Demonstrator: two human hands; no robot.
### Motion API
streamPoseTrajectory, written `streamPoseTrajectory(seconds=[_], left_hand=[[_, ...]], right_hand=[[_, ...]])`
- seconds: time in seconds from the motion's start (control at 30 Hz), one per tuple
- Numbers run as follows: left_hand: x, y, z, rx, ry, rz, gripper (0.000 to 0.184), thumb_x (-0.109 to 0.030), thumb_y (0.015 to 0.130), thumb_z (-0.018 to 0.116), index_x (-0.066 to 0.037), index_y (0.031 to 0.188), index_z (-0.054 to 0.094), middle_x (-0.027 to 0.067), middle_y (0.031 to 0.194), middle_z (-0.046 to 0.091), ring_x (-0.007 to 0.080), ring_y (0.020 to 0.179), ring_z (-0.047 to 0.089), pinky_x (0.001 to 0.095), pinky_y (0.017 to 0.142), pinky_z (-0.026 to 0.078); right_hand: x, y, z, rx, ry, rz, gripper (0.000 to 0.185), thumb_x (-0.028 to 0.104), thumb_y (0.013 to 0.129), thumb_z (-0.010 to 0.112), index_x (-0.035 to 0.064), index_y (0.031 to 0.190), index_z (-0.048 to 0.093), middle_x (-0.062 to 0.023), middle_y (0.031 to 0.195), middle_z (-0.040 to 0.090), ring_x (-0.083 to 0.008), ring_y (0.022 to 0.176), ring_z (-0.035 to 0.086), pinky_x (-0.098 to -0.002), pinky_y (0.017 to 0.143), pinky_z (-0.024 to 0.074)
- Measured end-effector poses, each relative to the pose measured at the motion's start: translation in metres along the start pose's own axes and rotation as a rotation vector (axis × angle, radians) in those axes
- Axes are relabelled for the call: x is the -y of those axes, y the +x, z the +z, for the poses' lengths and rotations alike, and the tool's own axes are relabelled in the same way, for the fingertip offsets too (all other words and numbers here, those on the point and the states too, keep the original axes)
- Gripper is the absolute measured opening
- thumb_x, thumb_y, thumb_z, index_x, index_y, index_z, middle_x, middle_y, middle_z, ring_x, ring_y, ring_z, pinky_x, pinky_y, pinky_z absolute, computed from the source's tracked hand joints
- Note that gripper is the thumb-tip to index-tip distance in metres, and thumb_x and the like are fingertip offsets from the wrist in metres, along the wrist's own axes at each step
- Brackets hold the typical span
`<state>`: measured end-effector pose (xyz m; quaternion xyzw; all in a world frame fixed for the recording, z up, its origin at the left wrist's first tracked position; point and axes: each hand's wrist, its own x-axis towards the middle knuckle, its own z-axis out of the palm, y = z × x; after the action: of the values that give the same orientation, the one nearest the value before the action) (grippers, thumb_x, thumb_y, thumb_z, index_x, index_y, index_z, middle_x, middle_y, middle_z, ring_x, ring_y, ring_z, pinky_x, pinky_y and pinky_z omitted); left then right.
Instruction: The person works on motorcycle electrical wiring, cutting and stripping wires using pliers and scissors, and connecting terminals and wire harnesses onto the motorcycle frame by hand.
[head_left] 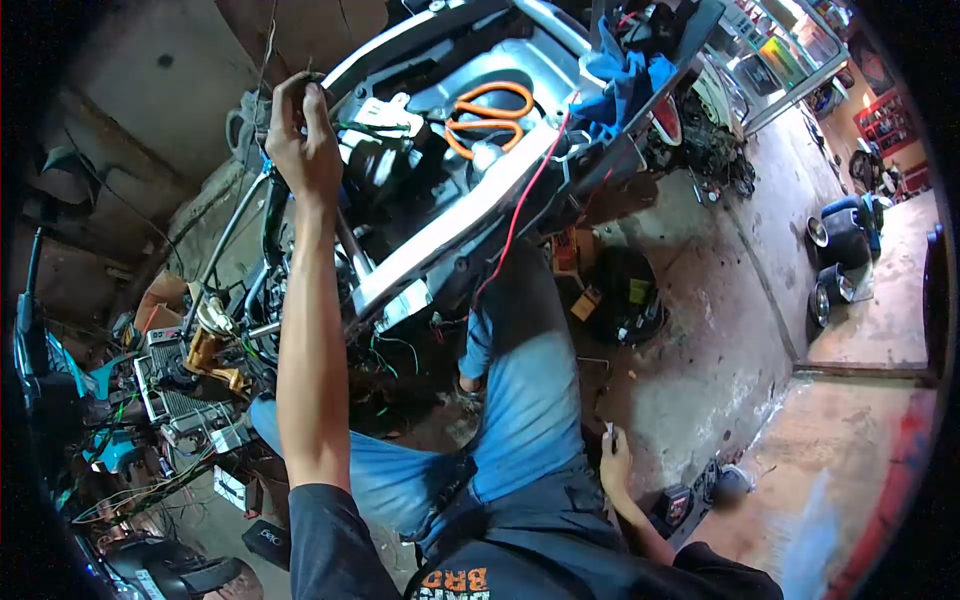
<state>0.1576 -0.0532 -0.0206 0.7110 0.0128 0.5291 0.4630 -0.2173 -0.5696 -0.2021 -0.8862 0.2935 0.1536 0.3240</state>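
Note:
My left hand (303,130) is raised at the upper left, at the edge of a motorcycle frame (450,240); its fingers are curled, and what they hold, if anything, is hidden. Orange-handled scissors (490,122) lie inside the frame, right of that hand. A red wire (522,198) hangs over the frame's side. Low on the right, beside my thigh, my right hand (616,462) is closed around a small light-coloured object (609,430) too small to name.
A blue cloth (620,85) lies on the frame's upper right. A radiator (172,372) and loose wires are at the left. A black round container (630,295) stands on the floor. Dark cylindrical parts (845,240) are at the far right.

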Motion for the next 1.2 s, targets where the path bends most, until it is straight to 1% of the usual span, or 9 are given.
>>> streamPoseTrajectory(seconds=[0.17,0.3,0.4,0.5,0.6,0.73,0.87,1.0,1.2], left_hand=[[-0.01,-0.006,-0.002,0.045,0.152,0.0,0.028,-0.029,0.108,0.055,-0.004,0.115,0.066,0.0091,0.095,0.069,0.017,0.084,0.064,0.0329,0.078,0.052],[-0.007,-0.004,0.0,0.026,0.252,0.09,0.027,-0.029,0.107,0.056,-0.006,0.116,0.066,0.0118,0.094,0.069,0.0198,0.085,0.065,0.0344,0.078,0.052],[-0.004,-0.005,0.002,0.055,0.22,0.1,0.025,-0.027,0.107,0.056,-0.005,0.116,0.066,0.0114,0.095,0.069,0.0199,0.085,0.064,0.0349,0.078,0.052],[-0.004,-0.005,0.001,0.069,0.268,0.13,0.022,-0.023,0.107,0.057,-0.005,0.116,0.066,0.0102,0.095,0.069,0.0195,0.085,0.063,0.0348,0.079,0.051],[-0.007,-0.006,0.003,0.071,0.238,0.088,0.022,-0.023,0.106,0.058,-0.004,0.116,0.066,0.0098,0.094,0.068,0.0192,0.086,0.063,0.0347,0.079,0.051],[-0.003,-0.004,0.003,0.061,0.215,0.107,0.017,-0.015,0.103,0.059,-0.003,0.113,0.065,0.0142,0.092,0.074,0.023,0.079,0.071,0.0348,0.074,0.055],[-0.003,-0.003,0.002,0.05,0.22,0.149,0.016,-0.012,0.102,0.061,-0.002,0.113,0.064,0.0157,0.092,0.073,0.0239,0.079,0.07,0.0358,0.074,0.055],[-0.007,-0.003,0.002,0.056,0.136,0.086,0.014,-0.011,0.101,0.061,-0.001,0.11,0.065,0.015,0.092,0.07,0.0248,0.082,0.068,0.0355,0.077,0.054],[-0.013,-0.001,0.0,0.076,0.129,0.033,0.013,-0.012,0.105,0.063,-0.001,0.111,0.064,0.0064,0.088,0.065,0.0102,0.082,0.059,0.0266,0.074,0.049]], right_hand=[[0.052,-0.008,-0.026,0.136,0.001,0.018,0.057,0.015,0.106,0.054,0.0206,0.16,0.039,-0.0276,0.126,0.068,-0.0416,0.119,0.066,-0.0481,0.096,0.0518],[-0.043,0.014,0.011,0.061,-0.157,-0.534,0.077,-0.006,0.092,0.06,0.0217,0.161,0.04,-0.0294,0.127,0.066,-0.0412,0.119,0.066,-0.0457,0.095,0.0521],[-0.067,0.02,0.031,0.031,-0.108,-0.412,0.052,0.002,0.098,0.059,0.0158,0.148,0.055,-0.0292,0.115,0.069,-0.0416,0.11,0.07,-0.0477,0.088,0.0537],[0.021,0.01,0.004,0.203,-0.129,0.093,0.023,0.014,0.103,0.057,0.0087,0.125,0.062,-0.0287,0.098,0.071,-0.0445,0.094,0.072,-0.0534,0.076,0.052],[0.002,0.021,0.015,0.03,-0.296,-0.137,0.023,0.028,0.107,0.054,0.0055,0.108,0.059,-0.0262,0.079,0.068,-0.0429,0.073,0.07,-0.0537,0.065,0.0492],[0.038,0.018,0.0,0.198,0.179,0.351,0.038,0.03,0.107,0.052,0.0014,0.131,0.061,-0.0272,0.092,0.071,-0.0399,0.071,0.07,-0.0502,0.066,0.0545],[-0.067,0.041,0.031,0.024,-0.619,-0.657,0.044,-0.002,0.095,0.051,-0.0075,0.138,0.056,-0.0303,0.128,0.062,-0.0418,0.108,0.067,-0.0484,0.09,0.0565],[0.0,0.016,-0.004,0.295,-0.375,-0.355,0.05,-0.01,0.089,0.052,-0.0065,0.138,0.056,-0.0254,0.143,0.056,-0.047,0.121,0.06,-0.0464,0.105,0.051],[0.046,0.03,0.0,-0.024,-0.265,-0.638,0.034,-0.001,0.093,0.063,-0.005,0.127,0.062,-0.0208,0.128,0.063,-0.0392,0.108,0.066,-0.0432,0.092,0.054]])
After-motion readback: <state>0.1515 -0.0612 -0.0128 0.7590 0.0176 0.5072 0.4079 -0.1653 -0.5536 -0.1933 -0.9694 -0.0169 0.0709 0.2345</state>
